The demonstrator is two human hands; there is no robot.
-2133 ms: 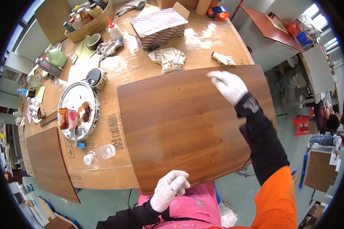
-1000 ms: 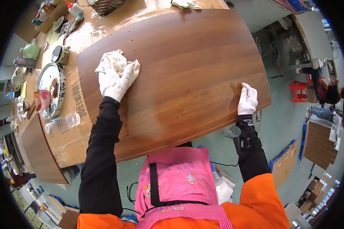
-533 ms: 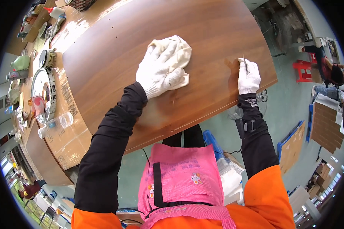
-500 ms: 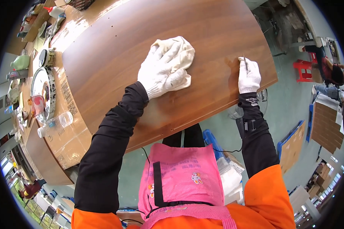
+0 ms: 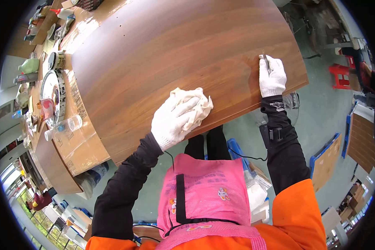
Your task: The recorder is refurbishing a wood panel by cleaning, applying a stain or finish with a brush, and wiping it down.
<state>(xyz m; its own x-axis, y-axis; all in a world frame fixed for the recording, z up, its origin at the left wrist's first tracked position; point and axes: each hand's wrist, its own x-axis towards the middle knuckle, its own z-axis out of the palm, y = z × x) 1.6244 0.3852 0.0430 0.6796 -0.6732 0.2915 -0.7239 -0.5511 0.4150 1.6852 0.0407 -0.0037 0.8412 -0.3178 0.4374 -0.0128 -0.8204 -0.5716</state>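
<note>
A large brown wood-grain panel (image 5: 162,58) lies flat in front of me. My left hand (image 5: 170,121), in a white knit glove, grips a crumpled off-white cloth (image 5: 200,106) and presses it against the panel near its front edge. Close to the panel's right end, my right hand (image 5: 272,77), gloved the same way, is closed around a thin, dark, pointed tool (image 5: 266,60). The tool's tip points away from me; its exact kind is not clear. Part of the tool is hidden inside the fist.
Left of the panel, a cardboard-covered bench holds a clear plastic bottle (image 5: 66,126), a round white-rimmed tub (image 5: 54,93), a smaller can (image 5: 56,61) and a red-tipped white bottle (image 5: 63,13). A red stool (image 5: 340,76) and leaning boards (image 5: 326,160) stand on the right.
My left hand has pulled the cloth across the panel toward me, from mid-panel to the front edge. The right hand keeps its place on the panel with the tool.
</note>
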